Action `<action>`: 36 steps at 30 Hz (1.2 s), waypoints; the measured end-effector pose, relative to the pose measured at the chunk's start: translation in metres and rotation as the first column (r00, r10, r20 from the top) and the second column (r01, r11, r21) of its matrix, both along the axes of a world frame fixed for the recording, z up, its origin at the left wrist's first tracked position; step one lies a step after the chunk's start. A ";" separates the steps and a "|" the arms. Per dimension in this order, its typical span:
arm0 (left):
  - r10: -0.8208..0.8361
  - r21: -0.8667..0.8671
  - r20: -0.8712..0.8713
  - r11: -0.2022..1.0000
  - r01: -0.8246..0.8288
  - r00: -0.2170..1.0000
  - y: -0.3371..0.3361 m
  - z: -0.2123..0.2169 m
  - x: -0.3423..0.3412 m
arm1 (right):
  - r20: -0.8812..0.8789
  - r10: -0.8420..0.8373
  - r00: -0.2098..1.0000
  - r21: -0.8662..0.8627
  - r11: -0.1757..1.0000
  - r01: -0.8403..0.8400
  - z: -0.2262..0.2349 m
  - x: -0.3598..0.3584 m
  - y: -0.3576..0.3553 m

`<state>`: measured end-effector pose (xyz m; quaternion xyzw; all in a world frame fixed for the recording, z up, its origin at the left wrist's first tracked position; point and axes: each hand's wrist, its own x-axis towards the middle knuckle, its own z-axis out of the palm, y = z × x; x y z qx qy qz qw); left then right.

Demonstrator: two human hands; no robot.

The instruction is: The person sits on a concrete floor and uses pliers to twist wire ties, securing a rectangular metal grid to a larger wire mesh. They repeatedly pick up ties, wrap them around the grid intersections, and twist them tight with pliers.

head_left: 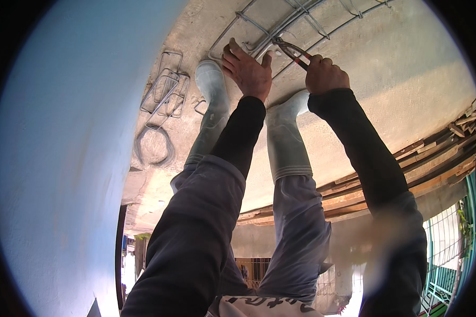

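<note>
My right hand (327,75) is closed around the red handles of a pair of pincers (292,51), whose jaws sit on a joint of the steel rebar frame (301,18) lying on the concrete floor. Just left of that joint is my left hand (247,67), its fingers spread and its fingertips at the bars; it holds nothing that I can see. Both forearms are in dark sleeves. My white rubber boots (211,79) (288,111) stand right below the frame.
A pile of bent steel stirrups (166,87) and a coil of thin wire (153,145) lie on the concrete to the left, by a blue wall (63,158). Wooden planks (433,158) run along the slab's right edge, with a green fence (449,248) beyond.
</note>
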<state>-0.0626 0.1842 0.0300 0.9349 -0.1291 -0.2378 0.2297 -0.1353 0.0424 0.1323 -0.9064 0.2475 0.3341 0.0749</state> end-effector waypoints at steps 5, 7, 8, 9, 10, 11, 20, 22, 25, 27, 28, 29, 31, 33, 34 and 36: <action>-0.466 0.359 0.057 0.835 0.417 0.883 0.031 -0.032 0.044 | -0.045 -0.074 0.996 0.024 0.997 0.075 -0.008 0.009 -0.005; -0.498 0.349 0.029 0.818 0.458 0.867 0.034 -0.034 0.048 | -0.056 -0.081 0.995 0.065 0.994 0.085 0.000 0.016 -0.008; -0.513 0.344 0.016 0.809 0.477 0.858 0.034 -0.034 0.047 | -0.067 -0.092 0.994 0.078 0.992 0.097 0.002 0.014 -0.005; -0.516 0.365 0.014 0.800 0.476 0.856 0.031 -0.034 0.047 | -0.066 -0.109 0.992 0.067 0.991 0.113 0.000 0.014 -0.005; -0.519 0.386 0.011 0.791 0.475 0.855 0.027 -0.033 0.045 | -0.058 -0.107 0.993 0.044 0.993 0.110 -0.002 0.012 -0.002; -0.522 0.407 0.008 0.781 0.474 0.853 0.025 -0.033 0.044 | -0.050 -0.103 0.993 0.023 0.994 0.104 -0.004 0.011 0.000; -0.551 0.413 0.017 0.764 0.496 0.834 0.025 -0.031 0.046 | -0.109 -0.118 0.987 0.060 0.990 0.125 -0.046 -0.038 -0.012; -0.541 0.418 0.008 0.766 0.489 0.841 0.027 -0.031 0.045 | -0.111 -0.120 0.987 0.092 0.987 0.130 -0.050 -0.042 -0.018; -0.536 0.424 0.005 0.766 0.483 0.844 0.026 -0.030 0.045 | -0.087 -0.154 0.984 0.108 0.981 0.163 -0.054 -0.052 -0.016; -0.531 0.422 0.006 0.769 0.480 0.847 0.025 -0.029 0.045 | -0.077 -0.181 0.980 0.088 0.978 0.188 -0.057 -0.055 -0.010; -0.527 0.417 0.005 0.773 0.477 0.850 0.025 -0.027 0.045 | -0.079 -0.193 0.978 0.072 0.977 0.199 -0.057 -0.056 -0.004; -0.523 0.413 0.005 0.777 0.475 0.852 0.025 -0.026 0.046 | -0.081 -0.205 0.975 0.057 0.976 0.210 -0.058 -0.057 -0.002; -0.500 0.358 0.048 0.817 0.452 0.865 0.030 -0.025 0.048 | -0.099 -0.264 0.960 0.125 0.953 0.275 -0.055 -0.053 0.000; -0.416 0.228 0.084 0.893 0.389 0.905 0.024 -0.019 0.047 | -0.215 -0.356 0.909 0.246 0.881 0.403 -0.058 -0.044 -0.002; -0.341 0.124 0.088 0.936 0.329 0.936 0.016 -0.008 0.036 | -0.325 -0.401 0.857 0.320 0.806 0.498 -0.062 -0.037 -0.003; 0.005 -0.045 -0.259 0.999 -0.017 0.966 0.002 -0.001 0.018 | -0.607 -0.592 0.530 0.443 0.302 0.844 -0.056 -0.030 -0.003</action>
